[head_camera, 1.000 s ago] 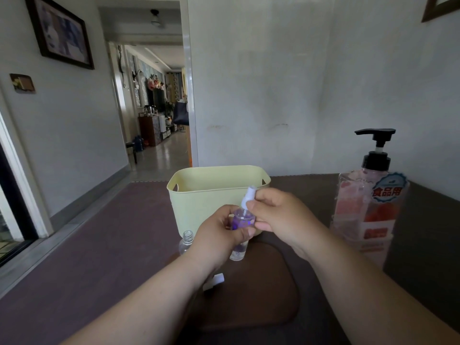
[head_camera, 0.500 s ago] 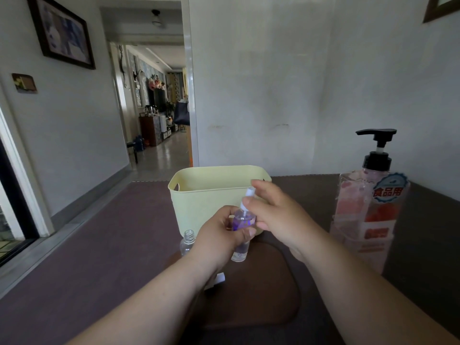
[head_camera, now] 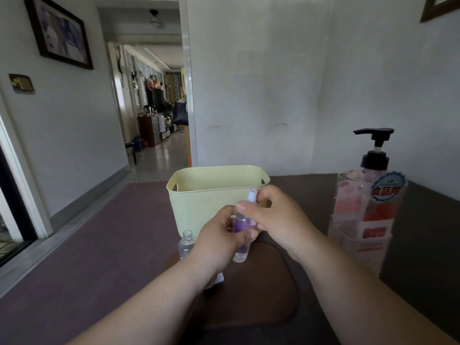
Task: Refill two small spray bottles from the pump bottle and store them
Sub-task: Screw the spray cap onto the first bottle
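So, an uncapped clear little bottle (head_camera: pixel 187 244) sits half hidden behind the left hand (head_camera: pixel 219 241), whose grip wraps a purple-tinted spray bottle (head_camera: pixel 241 252) in front of the yellow basket (head_camera: pixel 211 195). The right hand (head_camera: pixel 276 217) pinches its white sprayer top (head_camera: pixel 252 195); pump bottle (head_camera: pixel 366 207) stands far right.

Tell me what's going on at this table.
A person holds a small spray bottle in the left hand while the right hand pinches its white spray head. A second small bottle, uncapped, stands beside the left hand. The yellow basket sits behind the hands and the pump bottle stands untouched to the right.
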{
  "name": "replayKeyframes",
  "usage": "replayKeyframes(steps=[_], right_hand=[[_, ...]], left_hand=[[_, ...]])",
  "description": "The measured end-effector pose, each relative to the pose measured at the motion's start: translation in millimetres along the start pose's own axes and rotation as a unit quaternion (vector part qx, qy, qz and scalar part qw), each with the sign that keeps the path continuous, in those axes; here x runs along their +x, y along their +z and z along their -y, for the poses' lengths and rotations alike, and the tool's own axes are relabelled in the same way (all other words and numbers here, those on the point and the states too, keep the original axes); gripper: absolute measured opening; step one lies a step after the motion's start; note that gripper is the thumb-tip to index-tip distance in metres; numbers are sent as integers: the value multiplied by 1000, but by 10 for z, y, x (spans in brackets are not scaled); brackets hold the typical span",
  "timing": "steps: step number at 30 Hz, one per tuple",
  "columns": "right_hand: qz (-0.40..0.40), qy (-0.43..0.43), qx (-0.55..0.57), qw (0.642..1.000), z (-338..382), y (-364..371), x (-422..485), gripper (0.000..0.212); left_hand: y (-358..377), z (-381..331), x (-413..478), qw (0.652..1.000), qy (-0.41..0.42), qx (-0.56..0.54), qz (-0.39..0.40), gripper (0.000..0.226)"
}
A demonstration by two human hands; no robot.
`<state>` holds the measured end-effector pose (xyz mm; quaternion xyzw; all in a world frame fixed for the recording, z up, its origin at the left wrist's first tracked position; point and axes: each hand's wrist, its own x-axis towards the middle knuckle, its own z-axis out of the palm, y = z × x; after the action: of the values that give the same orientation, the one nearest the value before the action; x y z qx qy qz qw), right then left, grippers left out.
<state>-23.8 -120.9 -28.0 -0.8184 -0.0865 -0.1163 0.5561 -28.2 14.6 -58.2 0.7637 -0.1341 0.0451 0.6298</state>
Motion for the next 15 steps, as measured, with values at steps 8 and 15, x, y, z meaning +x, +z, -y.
replayKeyframes(steps=[8, 15], right_hand=[[4, -2, -29, 1000, -3, -9, -13, 47], [26, -15, -51, 998, 3, 8, 9, 22]], left_hand=[[6, 28, 24, 1000, -1, 3, -3, 29], [10, 95, 45, 1000, -10, -4, -14, 27]])
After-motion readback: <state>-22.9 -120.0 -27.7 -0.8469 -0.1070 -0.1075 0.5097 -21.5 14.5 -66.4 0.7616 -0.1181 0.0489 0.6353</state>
